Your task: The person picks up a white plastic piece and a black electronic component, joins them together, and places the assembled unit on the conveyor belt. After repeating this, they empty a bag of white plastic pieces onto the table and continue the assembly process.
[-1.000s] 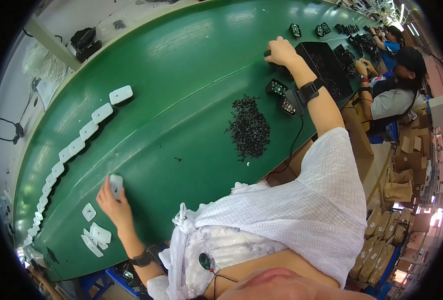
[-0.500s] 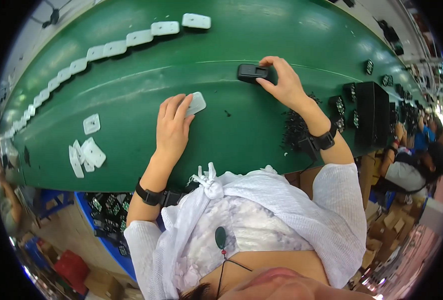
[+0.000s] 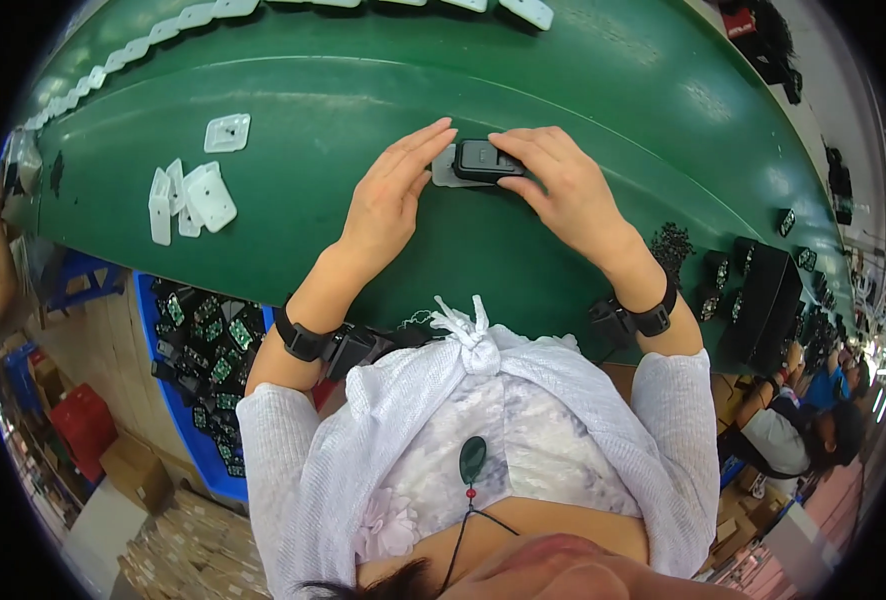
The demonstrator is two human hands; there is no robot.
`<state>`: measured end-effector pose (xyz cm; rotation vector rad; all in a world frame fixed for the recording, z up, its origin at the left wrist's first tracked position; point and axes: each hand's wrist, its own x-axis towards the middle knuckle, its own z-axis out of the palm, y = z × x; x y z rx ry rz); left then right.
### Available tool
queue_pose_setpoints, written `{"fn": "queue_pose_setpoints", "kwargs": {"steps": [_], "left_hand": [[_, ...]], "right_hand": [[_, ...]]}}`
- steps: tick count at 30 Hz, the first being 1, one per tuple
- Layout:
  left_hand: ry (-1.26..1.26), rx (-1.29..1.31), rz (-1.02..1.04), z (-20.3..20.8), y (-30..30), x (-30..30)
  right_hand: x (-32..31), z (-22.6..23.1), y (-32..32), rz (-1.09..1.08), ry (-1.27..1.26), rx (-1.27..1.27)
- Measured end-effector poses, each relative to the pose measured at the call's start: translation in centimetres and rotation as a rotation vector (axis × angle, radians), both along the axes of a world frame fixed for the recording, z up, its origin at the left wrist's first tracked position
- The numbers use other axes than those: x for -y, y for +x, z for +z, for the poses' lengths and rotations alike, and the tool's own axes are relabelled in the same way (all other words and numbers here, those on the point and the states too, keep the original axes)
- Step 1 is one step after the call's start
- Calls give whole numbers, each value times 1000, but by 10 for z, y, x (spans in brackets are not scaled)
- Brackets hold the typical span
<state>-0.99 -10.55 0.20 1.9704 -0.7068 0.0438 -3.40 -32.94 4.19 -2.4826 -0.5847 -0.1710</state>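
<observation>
Loosely scattered, white plates point(image 3: 208, 197) lie left of the left hand point(image 3: 383, 203).

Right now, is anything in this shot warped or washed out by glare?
In the head view, the green tabletop has bowed edges, as a fisheye lens gives; also in the head view, pale glare marks its upper right, while the black case looks fairly clear.

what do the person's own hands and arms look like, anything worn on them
The left hand and right hand are ungloved. Each forearm wears a black strap carrying a boxy black module. White, textured sleeves reach roughly to the elbows.
</observation>
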Motion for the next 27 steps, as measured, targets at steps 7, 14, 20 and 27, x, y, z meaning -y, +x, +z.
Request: {"fn": "queue_pose_setpoints", "kwargs": {"steps": [7, 14, 20, 27], "left_hand": [[118, 158, -14, -11, 0, -7], [216, -141, -135, 13, -13, -2], [448, 500, -534, -1, 2, 15], [635, 466, -279, 0, 5, -9]], "right_hand": [[-13, -4, 10, 31, -57, 0], [26, -1, 15, -254, 136, -21], [29, 3, 2, -428, 704, -312], [29, 0, -6, -434, 784, -345]]}}
